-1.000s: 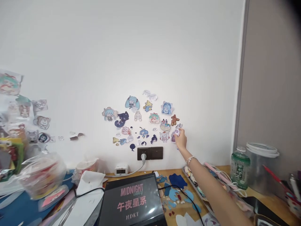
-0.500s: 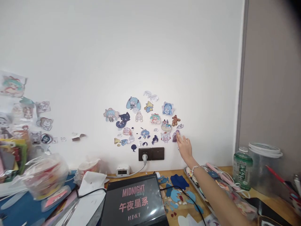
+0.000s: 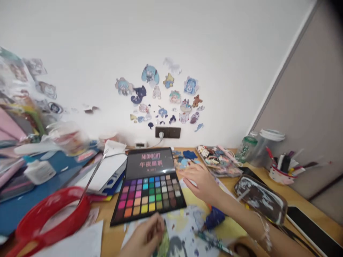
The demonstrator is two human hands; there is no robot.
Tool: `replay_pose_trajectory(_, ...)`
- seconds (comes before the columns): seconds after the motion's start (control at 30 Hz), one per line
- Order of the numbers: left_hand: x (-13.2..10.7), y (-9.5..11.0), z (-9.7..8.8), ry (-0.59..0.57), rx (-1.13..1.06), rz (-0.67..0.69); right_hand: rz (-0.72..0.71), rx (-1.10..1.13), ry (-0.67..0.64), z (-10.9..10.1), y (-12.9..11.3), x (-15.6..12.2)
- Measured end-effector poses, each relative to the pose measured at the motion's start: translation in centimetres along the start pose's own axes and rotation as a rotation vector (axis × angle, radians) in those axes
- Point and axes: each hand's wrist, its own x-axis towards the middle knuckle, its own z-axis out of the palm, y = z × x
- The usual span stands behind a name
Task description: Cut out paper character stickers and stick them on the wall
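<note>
My right hand (image 3: 199, 180) lies flat and open, palm down, just right of an open eyeshadow palette (image 3: 150, 194) with many coloured pans and a black lid reading MIDNIGHT. My left hand (image 3: 146, 235) is low in view, blurred, fingers curled on the edge of a printed sheet (image 3: 184, 228) lying on the wooden desk. A cluster of cartoon stickers (image 3: 166, 96) is on the white wall above a dark socket (image 3: 168, 132). Blue paper cut-outs (image 3: 187, 156) lie behind my right hand.
A tray of stickers (image 3: 218, 160), a green bottle (image 3: 246, 148), a clear jar (image 3: 268, 142), a pen cup (image 3: 281, 171), a dark pouch (image 3: 258, 198) and a black slab (image 3: 313, 228) stand right. Left are a red ring (image 3: 50, 217), papers, bags and a white bottle (image 3: 40, 171).
My right hand left the wall stickers and came down to the desk beside the palette. The view tipped downward, showing the palette's pans and my left hand.
</note>
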Motion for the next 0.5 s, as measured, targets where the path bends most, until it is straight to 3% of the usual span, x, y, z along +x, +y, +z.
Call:
replay_pose_trajectory(0.1, 0.1, -0.5, 0.1, 0.036, -0.032, -0.012, 0.033, 0.199, -0.098, -0.4, -3.9, -4.9)
replay_pose_trajectory(0.2, 0.0, -0.6, 0.1, 0.045, -0.048, 0.011, 0.130, 0.346, -0.210, 0.3, -5.4, -7.7)
replay_pose_trajectory(0.37, -0.2, -0.9, 0.1, 0.059, -0.042, 0.061, 0.100, 0.414, -0.376, 1.9, -6.6, -9.2)
replay_pose_trajectory(0.5, -0.2, -1.2, 0.2, 0.060, -0.034, 0.072, 0.086, 0.439, -0.435, 2.5, -7.3, -9.7)
